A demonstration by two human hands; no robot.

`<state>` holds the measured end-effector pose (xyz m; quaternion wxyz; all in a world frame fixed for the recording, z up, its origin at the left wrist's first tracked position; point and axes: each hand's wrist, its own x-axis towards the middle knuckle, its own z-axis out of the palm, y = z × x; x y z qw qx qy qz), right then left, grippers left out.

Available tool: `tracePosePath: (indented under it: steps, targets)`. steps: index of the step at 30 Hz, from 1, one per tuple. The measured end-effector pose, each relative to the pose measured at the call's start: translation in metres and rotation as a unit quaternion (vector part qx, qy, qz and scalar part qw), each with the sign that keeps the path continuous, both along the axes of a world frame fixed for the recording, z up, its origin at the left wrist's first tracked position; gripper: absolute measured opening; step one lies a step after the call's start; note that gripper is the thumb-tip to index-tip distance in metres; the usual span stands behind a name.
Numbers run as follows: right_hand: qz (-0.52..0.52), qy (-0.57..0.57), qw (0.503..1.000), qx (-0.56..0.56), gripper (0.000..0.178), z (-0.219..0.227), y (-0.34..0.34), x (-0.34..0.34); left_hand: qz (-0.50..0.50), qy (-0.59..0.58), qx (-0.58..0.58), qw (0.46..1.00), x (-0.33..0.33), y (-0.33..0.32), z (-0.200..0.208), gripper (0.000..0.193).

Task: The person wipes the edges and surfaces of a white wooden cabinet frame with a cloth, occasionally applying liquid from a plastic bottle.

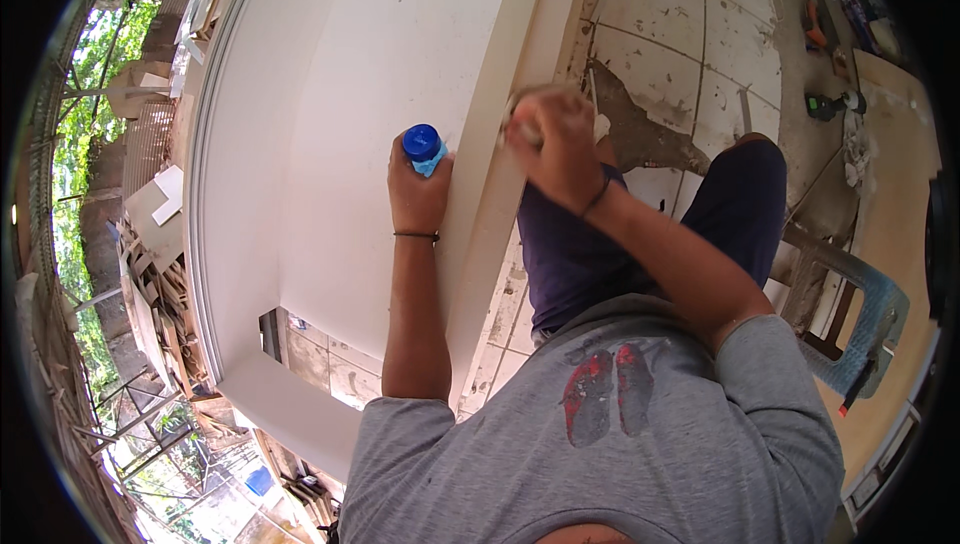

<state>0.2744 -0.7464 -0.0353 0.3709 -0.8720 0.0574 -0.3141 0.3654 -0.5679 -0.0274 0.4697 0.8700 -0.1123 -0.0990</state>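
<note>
Right hand (565, 149), blurred, seemingly clamped on beige wad (528, 97) at raised edge (515, 52) of white cabinet (375, 54). If rubbing, light, even lengthwise strokes seem best. Right elbow bent. Left hand (416, 194) wrapped around blue-capped bottle (423, 142) over cabinet, left forearm straight; bottle best kept clear of strokes.
</note>
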Motion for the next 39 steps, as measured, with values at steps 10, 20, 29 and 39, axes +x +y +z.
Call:
tracePosePath:
  steps: [10,20,29,39]
  targets:
    - [0.048,-0.010,0.998,-0.030,0.018,0.006,0.010,-0.013,0.006,-0.020,-0.007,1.000,0.003,0.004,-0.010,0.040]
    - [0.184,-0.014,0.983,-0.022,0.012,0.000,0.049,-0.047,0.017,-0.021,0.004,1.000,0.001,0.005,-0.005,0.039]
    - [0.003,-0.040,0.999,-0.001,0.007,-0.006,-0.038,0.030,-0.021,-0.046,-0.046,0.998,0.008,0.009,-0.024,0.034]
    - [0.209,-0.079,0.975,0.020,0.015,0.035,0.005,-0.002,-0.027,0.050,-0.114,0.992,0.005,0.007,-0.026,0.037]
